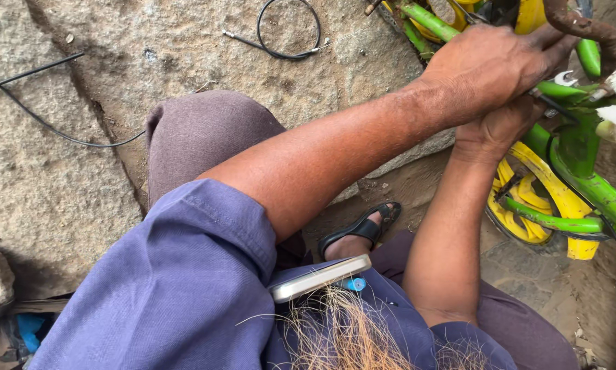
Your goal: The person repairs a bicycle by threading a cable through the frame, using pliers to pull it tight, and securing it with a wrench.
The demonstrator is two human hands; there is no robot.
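Two hands meet on our glossy green bicycle frame point(596, 192). Our left hand point(489, 65) curls over its tubes; our right hand point(500, 127) clenches beneath, contents hidden, above rough stone point(150, 48).

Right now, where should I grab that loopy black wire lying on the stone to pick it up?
Take the black cable on the round top of its loop, coming straight down from above. It lies flat on the stone slab, apart from both hands, and the curve leaves an open middle for fingers to hook through. The loose ends would only trail.
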